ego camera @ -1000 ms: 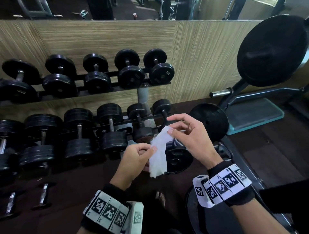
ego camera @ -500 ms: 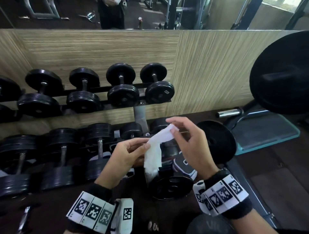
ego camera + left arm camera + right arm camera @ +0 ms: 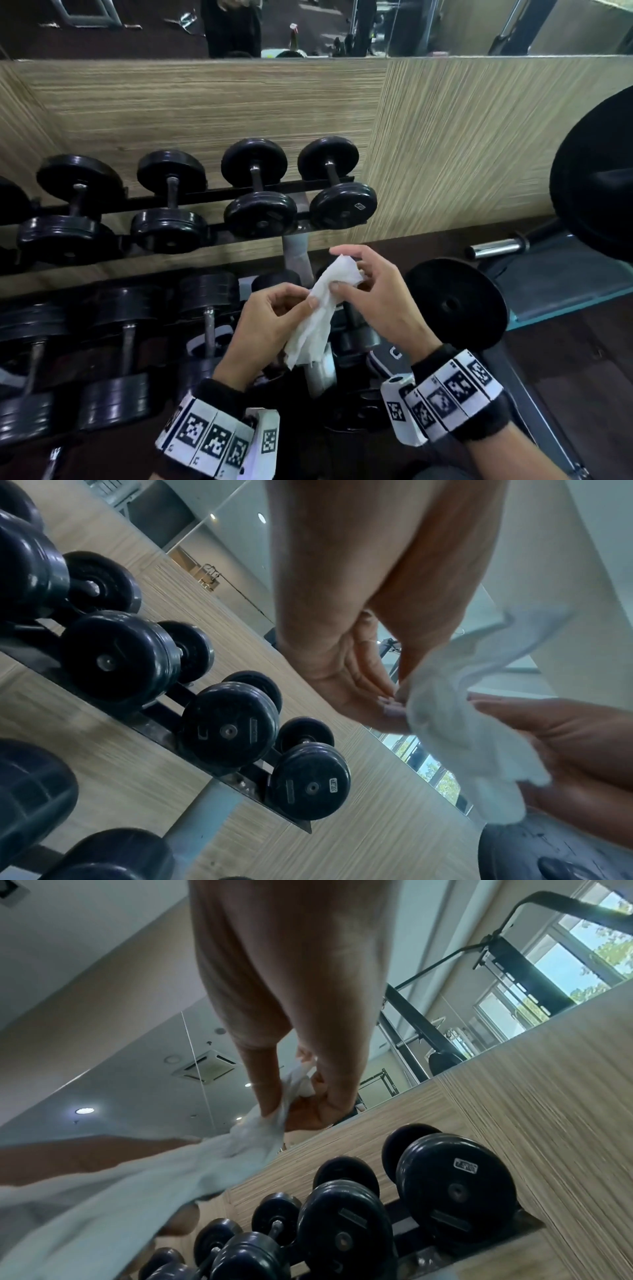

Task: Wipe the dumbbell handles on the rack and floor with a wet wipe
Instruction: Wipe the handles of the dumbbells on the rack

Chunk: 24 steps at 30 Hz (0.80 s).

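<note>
A wet wipe (image 3: 320,310) is held between both hands in front of the chest, above the rack's lower row. Its upper end is pinched by the right hand (image 3: 376,301) between thumb and forefinger; its middle is pinched by the left hand (image 3: 263,329), and the lower end hangs loose below. The wipe's long axis runs from upper right down to lower left. No handle is being touched yet, so the wiping is judged not to have begun.

The dumbbells (image 3: 255,192) on the rack (image 3: 191,200) lie ahead of and beyond the hands, their handles pointing away from the person, front to back. The top row's rightmost dumbbell (image 3: 337,186) lies just beyond and above the right hand, which is judged the nearer one. The lower row is directly beneath the hands and partly hidden by them. No container is seen; where the wipes came from cannot be told.
</note>
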Available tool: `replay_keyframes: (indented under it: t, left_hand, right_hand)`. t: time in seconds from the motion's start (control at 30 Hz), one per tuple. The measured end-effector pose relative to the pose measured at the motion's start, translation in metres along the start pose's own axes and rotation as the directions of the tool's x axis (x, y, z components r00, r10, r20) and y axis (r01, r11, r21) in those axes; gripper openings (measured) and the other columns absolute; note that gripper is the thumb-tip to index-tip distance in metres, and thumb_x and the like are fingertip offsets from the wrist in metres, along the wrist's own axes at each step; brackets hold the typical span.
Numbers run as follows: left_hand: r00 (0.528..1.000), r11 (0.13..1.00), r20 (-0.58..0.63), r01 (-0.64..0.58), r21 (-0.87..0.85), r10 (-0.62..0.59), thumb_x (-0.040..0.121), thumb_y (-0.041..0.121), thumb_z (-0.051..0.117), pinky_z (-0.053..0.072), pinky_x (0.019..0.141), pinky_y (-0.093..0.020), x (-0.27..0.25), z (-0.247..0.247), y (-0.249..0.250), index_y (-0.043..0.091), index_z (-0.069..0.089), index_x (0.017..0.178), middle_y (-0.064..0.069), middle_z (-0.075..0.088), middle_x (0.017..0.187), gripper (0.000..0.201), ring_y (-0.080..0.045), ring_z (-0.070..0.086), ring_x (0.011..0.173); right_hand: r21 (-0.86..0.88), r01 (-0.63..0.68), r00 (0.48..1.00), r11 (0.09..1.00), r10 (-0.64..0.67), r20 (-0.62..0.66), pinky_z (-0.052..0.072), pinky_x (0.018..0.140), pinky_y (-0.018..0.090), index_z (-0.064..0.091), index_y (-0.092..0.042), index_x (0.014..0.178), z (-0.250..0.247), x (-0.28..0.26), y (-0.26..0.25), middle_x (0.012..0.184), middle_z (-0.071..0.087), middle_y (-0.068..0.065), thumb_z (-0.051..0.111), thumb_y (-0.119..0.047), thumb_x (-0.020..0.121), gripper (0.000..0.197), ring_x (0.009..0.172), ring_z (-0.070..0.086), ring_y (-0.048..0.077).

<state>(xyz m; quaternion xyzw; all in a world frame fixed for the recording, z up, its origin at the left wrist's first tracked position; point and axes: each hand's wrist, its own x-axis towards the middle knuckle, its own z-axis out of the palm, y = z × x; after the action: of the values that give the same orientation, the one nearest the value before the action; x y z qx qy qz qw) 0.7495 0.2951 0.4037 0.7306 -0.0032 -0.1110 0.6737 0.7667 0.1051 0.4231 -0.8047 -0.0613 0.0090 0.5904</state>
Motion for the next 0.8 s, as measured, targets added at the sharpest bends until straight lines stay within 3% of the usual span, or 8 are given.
replay_keyframes:
  t: [0.1,0.2,0.27,0.4,0.53,0.7,0.8]
  left_hand:
    - [0.995,0.997,0.065,0.082,-0.015,-0.081,0.093,0.024,0.067,0.048,0.055,-0.018,0.021,-0.023,0.0,0.015,0.076,0.095,0.002,0.073,0.078,0.013,-0.007,0.064,0.064]
    - [0.984,0.982,0.087,0.164,-0.097,-0.156,0.095,0.021,0.064,0.042,0.047,-0.016,0.042,-0.05,0.002,0.01,0.076,0.096,0.0,0.065,0.067,0.017,-0.007,0.054,0.052]
    - [0.98,0.976,0.089,0.187,-0.115,-0.178,0.095,0.023,0.065,0.043,0.046,-0.017,0.056,-0.069,0.001,0.01,0.077,0.097,-0.003,0.065,0.068,0.017,-0.009,0.054,0.052]
    - [0.984,0.966,0.045,0.179,-0.186,-0.174,0.094,0.022,0.067,0.051,0.052,-0.023,0.081,-0.099,0.004,0.01,0.076,0.098,-0.001,0.073,0.074,0.016,-0.009,0.066,0.059]
    - [0.988,0.96,0.001,0.151,-0.235,-0.155,0.09,0.018,0.069,0.058,0.063,-0.03,0.102,-0.124,0.001,0.008,0.075,0.102,-0.011,0.077,0.091,0.016,-0.026,0.074,0.082]
    - [0.982,0.971,0.173,0.113,-0.211,-0.077,0.091,0.008,0.068,0.059,0.087,-0.035,0.11,-0.143,-0.001,0.006,0.071,0.113,-0.011,0.075,0.105,0.023,-0.025,0.072,0.099]
    - [0.958,0.983,0.278,0.111,-0.144,-0.067,0.097,0.012,0.06,0.057,0.091,-0.034,0.111,-0.143,-0.008,0.006,0.072,0.111,-0.007,0.075,0.103,0.019,-0.023,0.071,0.099]
  right_hand:
    - [-0.06,0.029,0.999,0.998,-0.03,-0.02,0.053,0.08,0.023,0.065,-0.036,0.119,0.013,0.029,-0.004,0.098,0.069,-0.005,0.072,-0.003,0.085,0.048,0.09,0.064,0.014]
    - [-0.099,0.064,0.998,0.993,-0.066,-0.016,0.049,0.084,0.016,0.065,-0.03,0.123,0.033,0.057,-0.015,0.104,0.069,-0.014,0.071,0.001,0.086,0.048,0.097,0.064,0.007]
    - [-0.144,0.094,0.995,0.985,-0.098,-0.019,0.048,0.087,0.015,0.064,-0.028,0.126,0.05,0.072,-0.02,0.105,0.067,-0.018,0.069,0.002,0.087,0.049,0.1,0.063,0.003]
    - [-0.276,0.19,0.982,0.942,-0.189,0.028,0.048,0.09,0.019,0.066,-0.031,0.124,0.084,0.093,-0.026,0.102,0.064,-0.022,0.07,-0.004,0.087,0.046,0.104,0.06,0.006]
    - [-0.332,0.28,0.96,0.901,-0.265,0.092,0.047,0.089,0.018,0.074,-0.021,0.112,0.106,0.107,-0.023,0.102,0.068,-0.02,0.071,-0.001,0.084,0.034,0.105,0.059,0.005]
    - [-0.203,0.134,0.985,0.97,-0.153,-0.081,0.055,0.079,0.025,0.076,-0.022,0.103,0.112,0.123,-0.028,0.097,0.073,-0.013,0.07,-0.002,0.089,0.025,0.095,0.067,0.01]
    - [-0.193,0.098,0.984,0.976,-0.124,-0.129,0.053,0.074,0.024,0.076,-0.024,0.1,0.111,0.129,-0.036,0.088,0.072,-0.016,0.069,-0.006,0.091,0.021,0.085,0.066,0.009]
